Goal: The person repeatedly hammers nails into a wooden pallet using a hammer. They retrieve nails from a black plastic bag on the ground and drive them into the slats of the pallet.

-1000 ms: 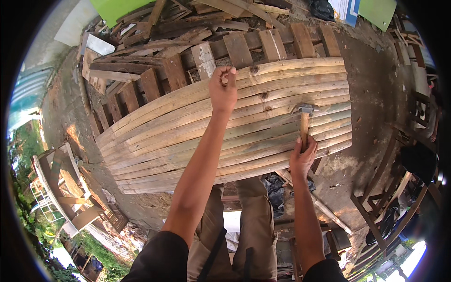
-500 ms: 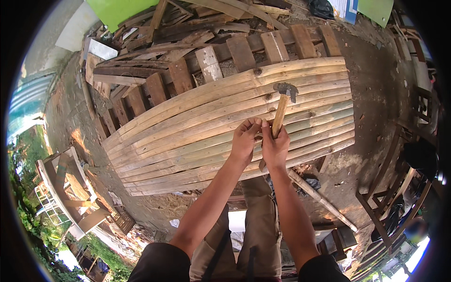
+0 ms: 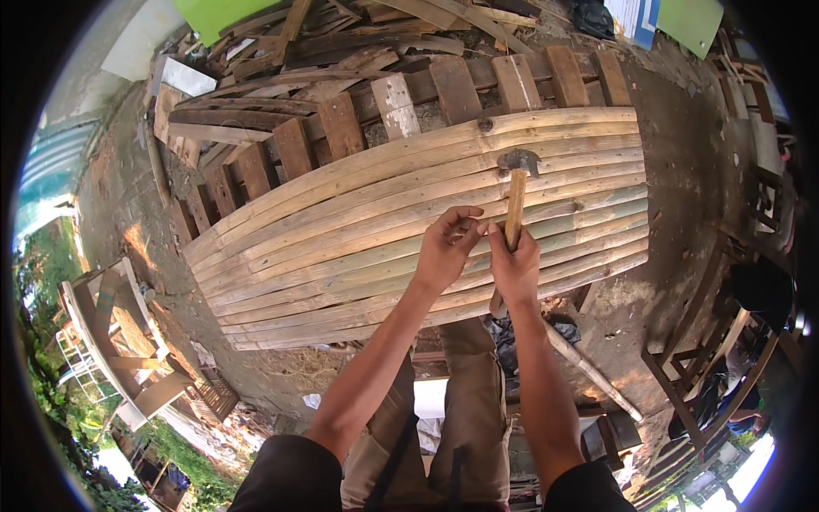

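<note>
The right hand is gripping the hammer by its handle, fingers wrapping the wood, thumb lying against it, and the hammer's head is showing over the right half of the bamboo panel. The left hand is hovering just beside it, half curled, thumb and fingertips bunching near the right thumb; whether they're pinching anything small, I can't tell. The panel's slats are lying side by side, spreading crosswise ahead of the trousered legs. Beyond its far edge, short wooden planks are sitting in a row, scrap timber piling behind. Over to containers: a black plastic bag is slumping up top, hiding whatever's inside.
</note>
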`<state>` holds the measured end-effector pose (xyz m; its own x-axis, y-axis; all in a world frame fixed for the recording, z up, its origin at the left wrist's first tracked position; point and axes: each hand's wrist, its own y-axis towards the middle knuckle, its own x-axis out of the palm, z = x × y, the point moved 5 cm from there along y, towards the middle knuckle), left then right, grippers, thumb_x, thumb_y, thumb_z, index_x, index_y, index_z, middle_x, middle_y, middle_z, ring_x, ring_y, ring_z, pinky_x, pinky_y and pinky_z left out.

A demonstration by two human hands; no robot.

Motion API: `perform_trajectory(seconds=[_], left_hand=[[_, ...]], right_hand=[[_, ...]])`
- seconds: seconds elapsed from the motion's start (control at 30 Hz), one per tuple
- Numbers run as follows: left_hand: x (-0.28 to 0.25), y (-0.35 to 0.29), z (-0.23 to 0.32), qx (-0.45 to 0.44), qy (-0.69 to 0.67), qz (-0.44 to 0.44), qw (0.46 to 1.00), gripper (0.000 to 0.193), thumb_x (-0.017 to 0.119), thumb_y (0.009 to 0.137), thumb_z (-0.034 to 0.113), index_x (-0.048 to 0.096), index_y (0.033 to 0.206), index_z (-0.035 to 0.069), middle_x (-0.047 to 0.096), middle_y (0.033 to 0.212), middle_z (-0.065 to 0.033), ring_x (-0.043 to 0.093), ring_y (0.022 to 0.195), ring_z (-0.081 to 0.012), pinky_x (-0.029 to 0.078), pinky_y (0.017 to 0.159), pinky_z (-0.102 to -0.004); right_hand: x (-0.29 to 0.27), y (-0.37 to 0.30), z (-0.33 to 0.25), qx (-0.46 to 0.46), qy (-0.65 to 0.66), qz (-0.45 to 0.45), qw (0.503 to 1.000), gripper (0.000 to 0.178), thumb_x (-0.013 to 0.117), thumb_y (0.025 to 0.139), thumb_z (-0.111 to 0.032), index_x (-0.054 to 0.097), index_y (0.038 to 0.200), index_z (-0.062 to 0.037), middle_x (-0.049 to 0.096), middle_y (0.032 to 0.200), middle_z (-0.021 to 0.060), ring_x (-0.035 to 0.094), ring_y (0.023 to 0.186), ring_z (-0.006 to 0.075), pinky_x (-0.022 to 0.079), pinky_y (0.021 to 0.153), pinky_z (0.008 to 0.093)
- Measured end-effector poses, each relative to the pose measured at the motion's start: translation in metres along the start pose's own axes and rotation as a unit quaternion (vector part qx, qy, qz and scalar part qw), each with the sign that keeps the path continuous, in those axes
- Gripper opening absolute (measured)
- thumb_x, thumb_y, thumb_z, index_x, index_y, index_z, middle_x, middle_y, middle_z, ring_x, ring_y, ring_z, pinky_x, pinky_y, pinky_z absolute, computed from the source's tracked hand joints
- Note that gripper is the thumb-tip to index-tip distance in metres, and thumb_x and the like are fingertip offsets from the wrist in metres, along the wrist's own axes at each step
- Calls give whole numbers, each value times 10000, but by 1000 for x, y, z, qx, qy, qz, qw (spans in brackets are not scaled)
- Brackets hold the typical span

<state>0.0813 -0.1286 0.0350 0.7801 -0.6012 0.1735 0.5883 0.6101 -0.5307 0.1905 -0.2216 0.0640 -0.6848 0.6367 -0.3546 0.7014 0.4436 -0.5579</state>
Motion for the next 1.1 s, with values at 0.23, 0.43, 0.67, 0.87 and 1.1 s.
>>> perform_trajectory(seconds=[0.23,0.43,0.67,0.87,1.1], left_hand=[[-12,-8,59,264,325,-90,903,179,745,855,24,749,1025,81,725,938,-105,697,882,-287,557,792,-381],[-7,-9,47,294,385,-86,871,156,762,831,45,733,984,62,725,917,-100,692,875,-307,546,782,-423],[-10,4,48,188,254,27,948,153,753,840,48,767,992,51,735,911,-113,694,862,-298,553,747,-396],[-23,83,69,304,285,149,897,152,769,886,134,798,1027,85,761,971,-108,682,873,-268,545,802,-358],[-18,131,58,332,323,189,866,88,772,833,155,803,914,147,751,912,-62,610,938,-293,421,867,-427]], right_hand=[[-2,-11,-6,76,32,-78,994,281,702,959,-249,662,943,29,531,614,0,492,537,74,390,486,289],[2,-15,-7,106,95,-87,986,276,705,967,-256,654,924,12,501,593,-28,451,489,48,346,432,260],[-7,-7,-11,64,32,-39,997,376,734,954,-353,656,937,14,510,614,-20,458,498,53,355,439,258],[-13,-7,-12,57,41,-3,998,381,719,972,-376,625,910,-11,470,573,-27,441,466,59,349,428,260],[-8,-10,10,41,24,-14,999,398,749,942,-373,676,948,18,522,646,-10,453,583,72,395,524,279]])
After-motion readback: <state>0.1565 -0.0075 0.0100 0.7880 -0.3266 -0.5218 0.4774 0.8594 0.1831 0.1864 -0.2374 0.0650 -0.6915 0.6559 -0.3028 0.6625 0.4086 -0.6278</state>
